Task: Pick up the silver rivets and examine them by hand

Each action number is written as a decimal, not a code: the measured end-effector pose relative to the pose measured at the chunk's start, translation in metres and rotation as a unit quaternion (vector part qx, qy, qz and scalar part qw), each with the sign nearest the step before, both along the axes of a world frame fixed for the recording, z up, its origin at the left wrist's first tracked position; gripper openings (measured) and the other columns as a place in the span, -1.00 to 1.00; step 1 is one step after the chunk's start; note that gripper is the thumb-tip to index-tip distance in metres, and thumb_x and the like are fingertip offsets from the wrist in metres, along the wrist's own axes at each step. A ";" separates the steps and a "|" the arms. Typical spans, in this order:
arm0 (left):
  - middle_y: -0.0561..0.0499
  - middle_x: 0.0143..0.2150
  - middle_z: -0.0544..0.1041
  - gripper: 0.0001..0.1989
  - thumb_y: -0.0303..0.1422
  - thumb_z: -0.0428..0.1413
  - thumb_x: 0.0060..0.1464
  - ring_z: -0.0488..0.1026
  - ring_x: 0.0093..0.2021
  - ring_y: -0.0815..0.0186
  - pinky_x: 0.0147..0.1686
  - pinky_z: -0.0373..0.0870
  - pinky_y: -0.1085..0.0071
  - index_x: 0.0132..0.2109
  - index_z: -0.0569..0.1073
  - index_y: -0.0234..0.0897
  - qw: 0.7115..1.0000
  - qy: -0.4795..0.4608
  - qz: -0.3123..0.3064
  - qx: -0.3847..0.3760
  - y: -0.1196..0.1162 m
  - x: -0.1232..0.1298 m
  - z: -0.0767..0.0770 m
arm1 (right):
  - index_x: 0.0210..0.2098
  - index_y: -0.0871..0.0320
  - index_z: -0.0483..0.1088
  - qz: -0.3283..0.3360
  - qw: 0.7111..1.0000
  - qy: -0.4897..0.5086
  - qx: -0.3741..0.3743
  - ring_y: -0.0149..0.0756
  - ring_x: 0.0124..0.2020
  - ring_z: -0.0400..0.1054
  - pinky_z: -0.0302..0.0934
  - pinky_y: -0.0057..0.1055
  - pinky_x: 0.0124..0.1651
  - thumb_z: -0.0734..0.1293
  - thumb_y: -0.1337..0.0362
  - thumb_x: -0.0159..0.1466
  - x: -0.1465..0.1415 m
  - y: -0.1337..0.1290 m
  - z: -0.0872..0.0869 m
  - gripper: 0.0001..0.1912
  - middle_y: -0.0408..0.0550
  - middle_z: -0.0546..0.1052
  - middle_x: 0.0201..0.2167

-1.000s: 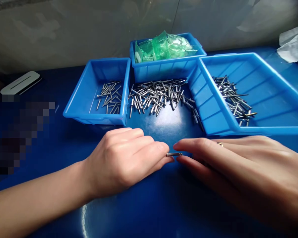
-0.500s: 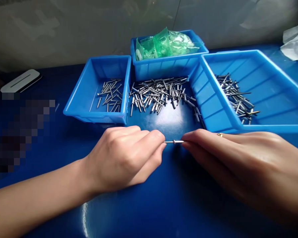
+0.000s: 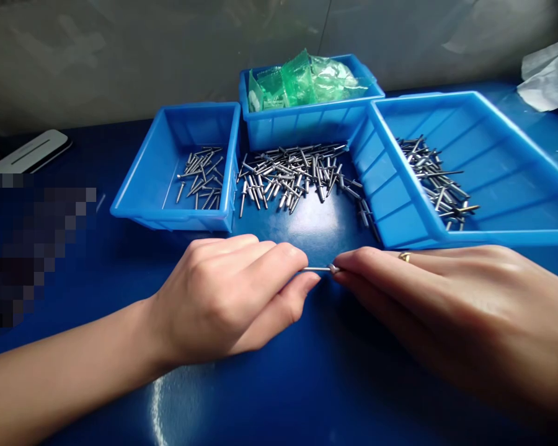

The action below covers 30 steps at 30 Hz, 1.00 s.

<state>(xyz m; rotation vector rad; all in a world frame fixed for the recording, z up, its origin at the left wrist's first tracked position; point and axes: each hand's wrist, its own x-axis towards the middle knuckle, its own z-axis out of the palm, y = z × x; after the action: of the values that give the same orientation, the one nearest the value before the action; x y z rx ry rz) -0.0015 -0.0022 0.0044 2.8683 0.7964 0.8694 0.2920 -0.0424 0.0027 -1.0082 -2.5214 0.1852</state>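
Observation:
Between my two hands a thin metal blind rivet [image 3: 317, 269] lies level above the blue table. My left hand [image 3: 232, 297] has its fingers curled, with the rivet's pin end at its index fingertip; the thumb sits just below, slightly apart. My right hand [image 3: 451, 303], wearing a gold ring, pinches the rivet's body, so only the flange shows at its fingertips. Beyond the hands, a loose pile of blind rivets and screws [image 3: 288, 176] lies on the table. Screws [image 3: 202, 176] lie in the left blue bin [image 3: 172, 214]; rivets [image 3: 439, 183] lie in the right blue bin [image 3: 506, 237].
A back blue bin [image 3: 307, 127] holds green and clear plastic packets [image 3: 302, 80]. At the far left lies a white flat device [image 3: 32, 152], with a blurred-out patch below it. Crumpled white paper [image 3: 551, 74] is at the back right. A grey wall [image 3: 144, 56] stands behind.
My right fingertips have come over the rivet's body up to its flange, and more of the pin shows. My left thumb has shifted forward, slightly away from the index finger. The view has moved slightly.

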 end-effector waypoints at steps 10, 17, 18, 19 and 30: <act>0.11 -0.30 0.81 -0.72 -0.56 0.12 0.71 0.71 -0.43 0.33 -0.34 0.67 0.37 0.15 0.74 -0.24 0.999 -0.029 -0.030 -0.009 -0.004 -0.003 0.001 | -0.07 -0.10 0.40 -0.003 1.000 -0.005 -0.001 -0.16 -0.54 0.60 0.27 -0.27 -0.49 0.21 0.60 0.57 0.000 0.004 -0.006 -0.60 -0.11 0.78 -0.28; 0.04 -0.28 0.80 -0.73 -0.58 0.14 0.62 0.75 -0.32 0.22 -0.22 0.70 0.21 0.09 0.74 -0.27 0.997 -0.027 -0.071 0.008 -0.002 -0.004 0.001 | 0.00 -0.15 0.32 0.006 1.000 -0.005 0.030 -0.06 -0.44 0.75 0.40 -0.23 -0.47 0.05 0.33 0.85 0.005 0.000 -0.011 -0.65 -0.04 0.85 -0.17; 0.04 -0.29 0.80 -0.72 -0.57 0.13 0.63 0.75 -0.31 0.21 -0.18 0.70 0.19 0.06 0.75 -0.26 0.998 -0.021 -0.065 0.011 -0.002 -0.004 0.001 | 0.00 -0.15 0.31 0.007 0.999 -0.005 0.035 -0.07 -0.45 0.75 0.41 -0.23 -0.47 0.00 0.28 0.89 0.004 0.000 -0.010 -0.62 -0.05 0.84 -0.20; 0.04 -0.29 0.79 -0.70 -0.56 0.13 0.65 0.75 -0.31 0.20 -0.16 0.69 0.18 0.03 0.76 -0.25 0.998 -0.015 -0.060 0.012 -0.003 -0.005 0.002 | 0.00 -0.15 0.31 0.007 0.999 -0.005 0.039 -0.06 -0.44 0.75 0.41 -0.23 -0.47 -0.02 0.24 0.91 0.003 0.001 -0.009 -0.60 -0.05 0.84 -0.21; 0.16 -0.37 0.72 -0.64 -0.45 0.20 0.76 0.75 -0.36 0.36 0.48 0.80 0.31 -0.13 0.73 -0.18 0.997 -0.028 -0.065 -0.019 -0.006 -0.005 0.001 | 0.05 -0.15 0.30 0.011 0.998 -0.005 0.060 0.00 -0.38 0.81 0.41 -0.21 -0.51 0.00 0.29 0.88 0.005 0.003 -0.017 -0.65 0.01 0.86 -0.14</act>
<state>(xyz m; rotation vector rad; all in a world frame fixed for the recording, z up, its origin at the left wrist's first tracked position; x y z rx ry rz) -0.0061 -0.0083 0.0058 2.8116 0.6058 0.9037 0.2970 -0.0394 -0.0141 -0.9381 -2.5208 0.0353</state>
